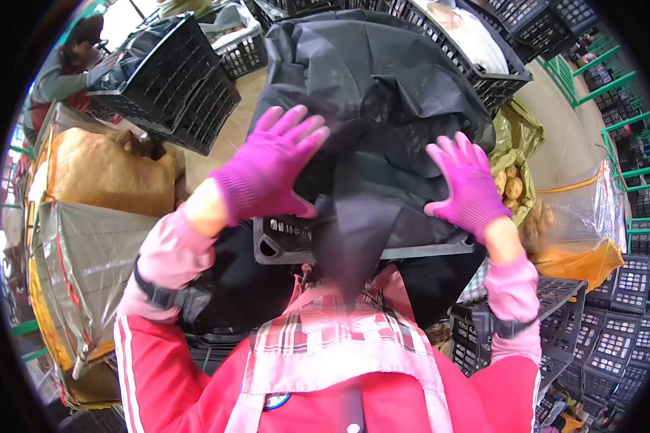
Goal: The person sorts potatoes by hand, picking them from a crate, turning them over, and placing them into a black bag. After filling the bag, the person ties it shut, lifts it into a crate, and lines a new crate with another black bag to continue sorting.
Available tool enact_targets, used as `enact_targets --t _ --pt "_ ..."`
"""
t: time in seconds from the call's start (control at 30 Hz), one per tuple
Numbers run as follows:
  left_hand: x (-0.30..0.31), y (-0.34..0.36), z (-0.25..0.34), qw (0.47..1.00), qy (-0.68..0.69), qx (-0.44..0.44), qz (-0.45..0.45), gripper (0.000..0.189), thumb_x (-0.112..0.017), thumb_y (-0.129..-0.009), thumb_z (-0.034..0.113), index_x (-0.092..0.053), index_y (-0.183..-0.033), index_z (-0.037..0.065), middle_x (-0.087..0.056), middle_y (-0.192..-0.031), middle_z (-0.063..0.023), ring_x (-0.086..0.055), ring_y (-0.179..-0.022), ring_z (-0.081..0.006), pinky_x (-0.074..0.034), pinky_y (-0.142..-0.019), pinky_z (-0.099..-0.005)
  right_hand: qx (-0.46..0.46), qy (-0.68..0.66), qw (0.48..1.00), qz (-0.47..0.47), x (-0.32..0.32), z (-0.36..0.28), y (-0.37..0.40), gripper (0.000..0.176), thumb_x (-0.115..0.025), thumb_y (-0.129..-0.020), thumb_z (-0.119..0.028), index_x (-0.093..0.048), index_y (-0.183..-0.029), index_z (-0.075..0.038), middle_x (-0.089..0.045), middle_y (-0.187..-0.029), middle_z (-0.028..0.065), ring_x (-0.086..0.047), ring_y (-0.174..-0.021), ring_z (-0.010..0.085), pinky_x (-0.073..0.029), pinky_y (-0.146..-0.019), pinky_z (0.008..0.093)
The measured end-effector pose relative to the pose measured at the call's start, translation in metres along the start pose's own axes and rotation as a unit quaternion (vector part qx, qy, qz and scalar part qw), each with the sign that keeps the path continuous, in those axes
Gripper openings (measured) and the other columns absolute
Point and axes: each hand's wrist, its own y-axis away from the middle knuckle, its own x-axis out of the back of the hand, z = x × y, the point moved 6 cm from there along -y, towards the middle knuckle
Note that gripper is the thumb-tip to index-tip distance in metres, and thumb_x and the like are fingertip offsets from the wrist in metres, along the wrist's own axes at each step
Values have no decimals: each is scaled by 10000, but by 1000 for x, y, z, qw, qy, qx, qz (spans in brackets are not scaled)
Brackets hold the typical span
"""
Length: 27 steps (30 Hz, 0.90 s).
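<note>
A black plastic sheet (383, 65) lies crumpled over a crate (268, 249), whose rim and near corner show just in front of my body. My left hand (274, 162), in a magenta knit glove, is spread flat over the sheet's left side, its thumb close above the crate's near edge. On the other side my right hand (469, 184), gloved the same way, has its fingers stretched out at the sheet's right edge. Nothing shows in either palm. A loose fold of the sheet hangs over the near rim toward my apron (318, 335).
A tilted black crate (173, 90) stands at the upper left, with a person (68, 76) beyond it. Left of me is a large plastic-lined bag (112, 173). An olive sack of potato-like round produce (513, 187) sits at right, near stacked crates (621, 325).
</note>
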Motion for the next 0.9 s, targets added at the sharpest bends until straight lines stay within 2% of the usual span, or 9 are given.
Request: enact_targets --t 0.1,0.2,0.23,0.3,0.33,0.43,0.53,0.67,0.9 --pt "-30 -13 -8 983 -180 23 26 1015 -840 -655 350 -356 -1493 42 -458 -1457 -161 -396 -1398 -338 -258 -1176 -498 6 174 984 -47 -17 1 -27 585 -762 -778 -309 -578 -1304 -128 -624 -1224 106 -449 -1346 302 -250 -1179 498" --pt "-24 -38 -34 940 -292 175 12 750 -778 -714 288 -498 -1385 101 -564 -1284 -115 -525 -1240 -279 -343 -1111 -461 -28 147 988 29 5 18 -47 273 -694 -814 -233 -658 -1067 -138 -654 -993 54 -573 -1145 257 -312 -1130 488" --pt "-17 -39 -39 943 -278 179 22 648 -756 -729 263 -537 -1321 119 -581 -1212 -100 -545 -1182 -270 -360 -1090 -450 14 134 969 207 25 17 -40 123 -692 -788 -176 -642 -896 -149 -627 -898 32 -600 -982 245 -365 -1072 477" --pt "-5 -34 -51 951 -247 184 42 451 -713 -757 213 -614 -1194 157 -614 -1068 -68 -585 -1067 -252 -394 -1048 -428 12 82 951 298 40 33 -20 175 -716 -757 -152 -654 -921 -153 -648 -968 36 -599 -1058 251 -372 -1083 474" --pt "6 -24 -51 952 -215 160 150 290 -677 -735 117 -626 -1018 150 -637 -1011 -57 -591 -1079 -275 -395 -1064 -437 33 75 948 307 42 34 -7 198 -725 -745 -141 -657 -930 -151 -653 -997 36 -594 -1087 254 -376 -1085 474" --pt "39 16 -21 939 -167 44 296 262 -664 -694 61 -585 -937 120 -652 -1055 -37 -590 -1135 -281 -389 -1085 -463 69 31 948 310 39 20 47 296 -762 -695 -99 -672 -974 -140 -668 -1090 36 -586 -1165 265 -409 -1072 467" --pt "42 53 -1 948 -135 36 288 253 -667 -649 41 -540 -859 104 -658 -1137 -33 -561 -1217 -289 -385 -1099 -496 25 -40 946 322 28 9 97 321 -785 -682 -70 -693 -986 -115 -691 -1111 52 -623 -1131 285 -449 -1029 456" --pt "45 87 27 956 -84 26 279 322 -732 -693 93 -547 -956 115 -662 -1149 -46 -572 -1188 -302 -386 -1084 -535 -54 -141 930 337 24 -3 130 321 -755 -675 -20 -691 -982 -93 -697 -1108 73 -636 -1115 299 -450 -1017 454" --pt "67 69 82 967 140 49 205 611 -886 -544 213 -612 -1072 77 -664 -1094 -102 -615 -1066 -350 -418 -1048 -487 -7 -129 941 314 45 -33 134 318 -690 -669 8 -679 -973 -84 -696 -1096 75 -639 -1111 295 -447 -1022 474"
